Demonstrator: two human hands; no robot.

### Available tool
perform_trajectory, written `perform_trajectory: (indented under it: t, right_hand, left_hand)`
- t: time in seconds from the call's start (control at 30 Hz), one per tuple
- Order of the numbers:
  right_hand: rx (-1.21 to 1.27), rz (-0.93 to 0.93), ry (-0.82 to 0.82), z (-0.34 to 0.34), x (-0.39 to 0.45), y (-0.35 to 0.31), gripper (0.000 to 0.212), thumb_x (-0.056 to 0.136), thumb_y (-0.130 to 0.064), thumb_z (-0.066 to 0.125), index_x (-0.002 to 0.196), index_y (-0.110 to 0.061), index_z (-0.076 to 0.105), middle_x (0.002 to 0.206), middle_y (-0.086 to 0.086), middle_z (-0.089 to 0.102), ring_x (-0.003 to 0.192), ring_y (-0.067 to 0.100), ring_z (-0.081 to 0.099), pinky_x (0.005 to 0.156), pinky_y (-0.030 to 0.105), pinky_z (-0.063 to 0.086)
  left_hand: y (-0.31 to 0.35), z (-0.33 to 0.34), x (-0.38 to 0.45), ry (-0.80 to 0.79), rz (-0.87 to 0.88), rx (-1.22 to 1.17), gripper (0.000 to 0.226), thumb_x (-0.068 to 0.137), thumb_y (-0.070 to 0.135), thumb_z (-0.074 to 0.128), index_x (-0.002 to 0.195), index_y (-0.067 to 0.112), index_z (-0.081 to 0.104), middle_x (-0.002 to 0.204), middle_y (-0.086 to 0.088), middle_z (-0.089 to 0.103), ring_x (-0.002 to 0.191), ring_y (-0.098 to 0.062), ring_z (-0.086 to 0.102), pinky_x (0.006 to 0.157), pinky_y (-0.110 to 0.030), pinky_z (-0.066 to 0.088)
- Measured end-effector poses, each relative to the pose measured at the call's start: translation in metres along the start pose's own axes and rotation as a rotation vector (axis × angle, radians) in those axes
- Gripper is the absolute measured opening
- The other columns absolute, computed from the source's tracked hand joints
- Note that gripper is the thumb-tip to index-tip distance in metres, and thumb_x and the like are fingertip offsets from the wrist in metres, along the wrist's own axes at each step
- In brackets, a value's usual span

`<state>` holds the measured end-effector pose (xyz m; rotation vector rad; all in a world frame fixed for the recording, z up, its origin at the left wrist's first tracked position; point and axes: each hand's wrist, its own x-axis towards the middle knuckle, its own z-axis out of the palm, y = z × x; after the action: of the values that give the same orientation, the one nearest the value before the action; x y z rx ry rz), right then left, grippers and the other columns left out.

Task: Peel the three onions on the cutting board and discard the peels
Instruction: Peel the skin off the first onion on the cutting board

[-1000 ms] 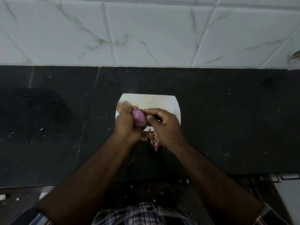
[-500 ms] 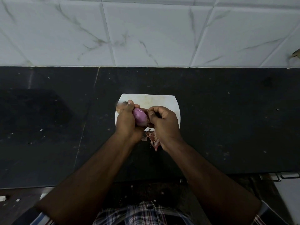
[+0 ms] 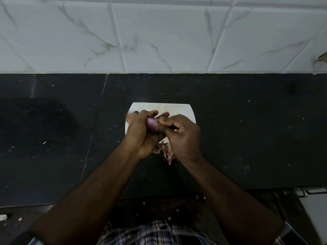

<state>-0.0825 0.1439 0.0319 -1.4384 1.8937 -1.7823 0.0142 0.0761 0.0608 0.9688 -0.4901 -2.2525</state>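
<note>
Head view: at the far left, a darker square patch (image 3: 33,124) is seen on the black table (image 3: 247,138). Further right, a white cutting board (image 3: 177,107) lies on the table below the marble-tiled wall (image 3: 159,32). At the board's left edge, a brownish, unpeeled onion (image 3: 130,117) is partly hidden behind the left hand (image 3: 141,133). A purple peeled onion (image 3: 152,123) is held above the board between both hands; its long axis appears to run roughly left to right, though both ends are covered, so the pointing direction cannot be told. The left hand's fingers (image 3: 150,113) are curled around the onion's far and left sides, cupping it. The right hand (image 3: 184,137) is met next: its fingers (image 3: 166,121) are bent tightly, with the tips pressed against the onion's right end in a pinch. Below the hands, 1 small pile of pinkish peels (image 3: 167,151) lies at the board's near edge, spilling onto the table. A third onion is not visible.
</note>
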Motion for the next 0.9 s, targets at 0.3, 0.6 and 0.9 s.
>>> perform_trajectory:
  t: [0.3, 0.6, 0.9]
  right_hand:
    - [0.349, 0.546, -0.022, -0.01, 0.013, -0.009, 0.019, 0.092, -0.001, 0.065, 0.098, -0.016, 0.074, 0.091, 0.003, 0.075, 0.077, 0.012, 0.071, 0.073, 0.031, 0.059]
    - [0.189, 0.538, -0.096, -0.02, 0.011, -0.003, 0.027, 0.081, 0.002, 0.074, 0.083, -0.025, 0.076, 0.086, -0.002, 0.076, 0.086, 0.013, 0.073, 0.085, 0.038, 0.06]
    - [0.32, 0.729, -0.201, -0.02, 0.001, 0.013, 0.01, 0.092, -0.011, 0.068, 0.096, -0.013, 0.076, 0.091, 0.004, 0.077, 0.087, 0.015, 0.073, 0.081, 0.036, 0.059]
  left_hand:
    - [-0.002, -0.014, -0.001, -0.145, 0.166, 0.032, 0.032, 0.102, 0.005, 0.039, 0.127, 0.008, 0.06, 0.14, -0.013, 0.06, 0.119, -0.032, 0.061, 0.101, -0.045, 0.051]
    - [-0.015, -0.031, 0.003, -0.197, 0.109, 0.332, 0.044, 0.097, -0.004, 0.049, 0.137, 0.013, 0.055, 0.142, -0.01, 0.054, 0.119, -0.024, 0.062, 0.094, -0.035, 0.057]
    - [-0.022, -0.032, 0.004, -0.152, 0.206, 0.505, 0.03, 0.097, -0.001, 0.056, 0.121, 0.015, 0.063, 0.122, -0.011, 0.063, 0.101, -0.022, 0.065, 0.081, -0.033, 0.057]
